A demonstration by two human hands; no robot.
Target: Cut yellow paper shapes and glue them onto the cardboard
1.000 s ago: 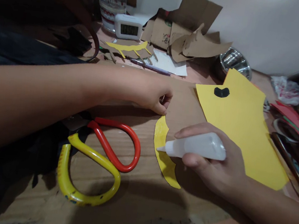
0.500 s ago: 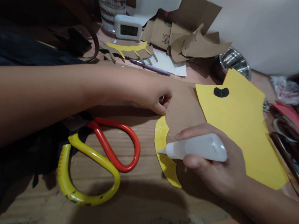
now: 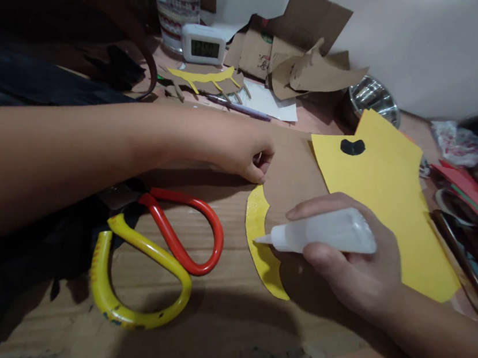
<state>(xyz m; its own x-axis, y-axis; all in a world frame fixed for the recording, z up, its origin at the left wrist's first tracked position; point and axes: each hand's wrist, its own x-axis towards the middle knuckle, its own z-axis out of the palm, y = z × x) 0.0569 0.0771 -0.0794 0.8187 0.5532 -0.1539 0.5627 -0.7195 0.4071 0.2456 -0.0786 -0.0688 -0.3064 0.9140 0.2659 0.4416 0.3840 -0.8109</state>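
Observation:
My right hand [image 3: 355,263] grips a white glue bottle [image 3: 324,231], whose nozzle points left and touches a curved yellow paper strip [image 3: 260,239] lying on a brown cardboard sheet [image 3: 208,291]. A brown cardboard cut-out [image 3: 294,171] lies over the strip's right side. My left hand [image 3: 243,147], fingers curled and pinched, presses down at the top end of the strip and the cut-out's edge.
Scissors [image 3: 160,256] with one red and one yellow handle lie left of the strip. A yellow sheet [image 3: 388,191] with a black mark lies to the right. Behind are a digital clock [image 3: 204,44], torn cardboard [image 3: 307,48], a pen [image 3: 239,107], a metal bowl [image 3: 371,96]. Coloured scraps [image 3: 472,196] are piled at right.
The glue bottle and my right hand have shifted slightly right and up along the strip. My left hand has stayed in place.

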